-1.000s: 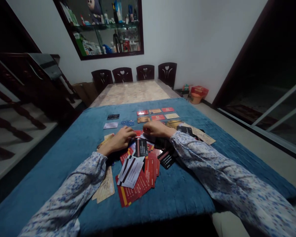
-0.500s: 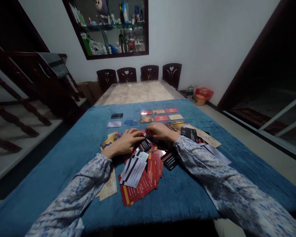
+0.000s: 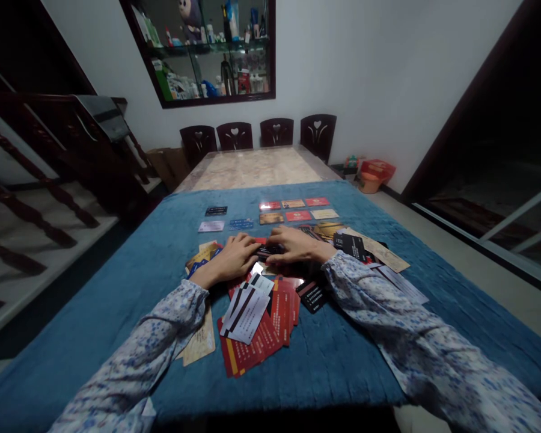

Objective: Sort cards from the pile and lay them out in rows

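Observation:
Both hands are over a loose heap of cards. My left hand (image 3: 235, 257) has its fingertips and thumb closed at the left end of a black card (image 3: 269, 251). My right hand (image 3: 295, 245) grips the same card at its right end, fingers above and thumb below. Nearer the body lie white striped cards (image 3: 249, 316) on a fan of red cards (image 3: 264, 346). Another black card (image 3: 312, 294) rests by my right wrist. Yellow and blue cards (image 3: 202, 260) are partly hidden behind my left wrist, and a beige card (image 3: 201, 343) shows beside the left sleeve.
Beyond the hands, red cards (image 3: 298, 216), a white card (image 3: 211, 226), a blue card (image 3: 240, 224) and a black card (image 3: 216, 211) lie in rows on the blue cloth (image 3: 162, 240). More cards (image 3: 351, 246) overlap at right. Chairs (image 3: 277, 132) stand behind the table.
The black card has come up from the heap to between both hands. My right hand's fingers have spread along it, and the view has shifted slightly.

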`<action>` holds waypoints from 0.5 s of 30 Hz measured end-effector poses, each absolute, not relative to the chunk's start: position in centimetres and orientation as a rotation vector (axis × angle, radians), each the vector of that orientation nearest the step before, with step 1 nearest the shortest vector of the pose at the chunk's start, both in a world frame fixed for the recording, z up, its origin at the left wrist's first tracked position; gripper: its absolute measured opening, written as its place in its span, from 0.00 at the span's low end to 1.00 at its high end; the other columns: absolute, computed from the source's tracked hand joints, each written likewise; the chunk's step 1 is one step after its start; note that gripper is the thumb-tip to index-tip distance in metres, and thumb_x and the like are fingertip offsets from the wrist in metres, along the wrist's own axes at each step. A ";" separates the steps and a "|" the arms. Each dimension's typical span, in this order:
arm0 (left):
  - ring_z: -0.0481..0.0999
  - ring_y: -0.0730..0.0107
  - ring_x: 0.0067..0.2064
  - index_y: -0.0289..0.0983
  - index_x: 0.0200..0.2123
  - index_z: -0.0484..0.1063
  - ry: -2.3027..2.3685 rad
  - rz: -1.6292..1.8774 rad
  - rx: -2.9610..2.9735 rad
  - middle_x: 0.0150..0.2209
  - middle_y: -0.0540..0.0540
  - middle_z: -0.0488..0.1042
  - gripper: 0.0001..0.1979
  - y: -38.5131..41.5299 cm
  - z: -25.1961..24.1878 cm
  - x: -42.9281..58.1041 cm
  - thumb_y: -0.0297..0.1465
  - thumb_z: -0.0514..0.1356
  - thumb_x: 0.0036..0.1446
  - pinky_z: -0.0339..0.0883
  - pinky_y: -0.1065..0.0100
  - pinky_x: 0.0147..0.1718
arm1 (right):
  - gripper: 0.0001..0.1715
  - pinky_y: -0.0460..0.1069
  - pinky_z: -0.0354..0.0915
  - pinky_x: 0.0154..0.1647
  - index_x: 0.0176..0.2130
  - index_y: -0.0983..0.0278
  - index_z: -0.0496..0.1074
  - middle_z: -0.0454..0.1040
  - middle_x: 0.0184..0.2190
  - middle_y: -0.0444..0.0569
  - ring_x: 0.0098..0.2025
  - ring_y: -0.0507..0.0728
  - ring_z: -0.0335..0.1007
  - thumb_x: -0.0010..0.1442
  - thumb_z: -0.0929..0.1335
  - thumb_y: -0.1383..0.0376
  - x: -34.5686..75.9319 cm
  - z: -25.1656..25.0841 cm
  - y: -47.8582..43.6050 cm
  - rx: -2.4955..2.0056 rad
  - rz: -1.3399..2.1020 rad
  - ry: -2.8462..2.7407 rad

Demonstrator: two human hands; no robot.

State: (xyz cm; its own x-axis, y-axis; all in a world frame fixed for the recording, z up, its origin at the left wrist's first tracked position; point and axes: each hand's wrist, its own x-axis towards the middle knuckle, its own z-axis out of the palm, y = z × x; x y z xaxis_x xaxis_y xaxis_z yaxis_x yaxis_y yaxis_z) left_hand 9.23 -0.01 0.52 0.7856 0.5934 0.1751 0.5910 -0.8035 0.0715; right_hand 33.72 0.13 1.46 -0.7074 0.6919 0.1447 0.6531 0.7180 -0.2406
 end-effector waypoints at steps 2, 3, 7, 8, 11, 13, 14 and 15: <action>0.66 0.54 0.54 0.39 0.58 0.73 0.972 0.332 2.935 0.53 0.37 0.74 0.18 0.1 0.5 9.1 0.35 0.53 0.70 0.63 0.52 0.53 | 0.29 0.50 0.57 0.42 0.51 0.65 0.77 0.73 0.44 0.54 0.43 0.59 0.66 0.60 0.73 0.48 33.8 1.6 0.0 -1.060 0.226 -2.720; 0.66 0.54 0.54 0.39 0.56 0.74 0.965 0.344 2.925 0.52 0.38 0.74 0.17 0.1 0.5 9.1 0.35 0.53 0.69 0.63 0.51 0.54 | 0.28 0.50 0.57 0.42 0.51 0.65 0.77 0.74 0.44 0.54 0.43 0.59 0.66 0.59 0.73 0.49 33.8 1.7 -0.1 -1.059 0.206 -2.728; 0.67 0.55 0.54 0.38 0.50 0.77 0.930 0.382 2.893 0.49 0.39 0.76 0.14 0.3 0.9 8.7 0.33 0.54 0.68 0.63 0.52 0.55 | 0.22 0.51 0.57 0.43 0.49 0.66 0.78 0.75 0.43 0.54 0.43 0.59 0.65 0.60 0.72 0.55 33.7 1.9 -0.1 -1.039 0.169 -2.741; 0.68 0.55 0.53 0.38 0.49 0.77 0.926 0.394 2.884 0.48 0.39 0.77 0.14 0.4 0.9 8.7 0.31 0.54 0.68 0.64 0.53 0.55 | 0.20 0.52 0.57 0.43 0.48 0.66 0.79 0.76 0.42 0.54 0.42 0.59 0.65 0.61 0.71 0.56 33.7 1.9 0.0 -1.027 0.172 -2.739; 0.69 0.57 0.52 0.36 0.49 0.78 0.928 0.442 2.855 0.47 0.39 0.77 0.15 0.6 1.1 8.5 0.25 0.53 0.65 0.65 0.54 0.55 | 0.16 0.52 0.57 0.44 0.46 0.66 0.79 0.77 0.40 0.54 0.41 0.59 0.65 0.62 0.70 0.60 33.7 1.9 0.0 -0.991 0.190 -2.712; 0.70 0.57 0.51 0.36 0.49 0.78 0.931 0.476 2.837 0.47 0.39 0.78 0.17 0.7 1.2 8.4 0.23 0.54 0.62 0.66 0.54 0.55 | 0.13 0.53 0.57 0.45 0.44 0.65 0.79 0.78 0.38 0.53 0.40 0.58 0.66 0.62 0.69 0.63 33.7 2.0 0.0 -0.980 0.207 -2.680; 0.70 0.57 0.51 0.36 0.49 0.78 0.931 0.492 2.829 0.46 0.39 0.78 0.17 0.8 1.2 8.4 0.22 0.54 0.61 0.67 0.54 0.54 | 0.12 0.53 0.58 0.45 0.44 0.65 0.80 0.78 0.38 0.53 0.40 0.58 0.66 0.62 0.69 0.64 33.6 2.0 0.0 -0.979 0.214 -2.665; 0.71 0.57 0.50 0.37 0.48 0.79 0.929 0.506 2.821 0.46 0.40 0.79 0.18 0.8 1.2 8.4 0.21 0.54 0.60 0.67 0.54 0.54 | 0.12 0.53 0.58 0.46 0.43 0.65 0.80 0.78 0.37 0.52 0.40 0.57 0.67 0.62 0.69 0.65 33.6 2.0 0.0 -0.981 0.218 -2.652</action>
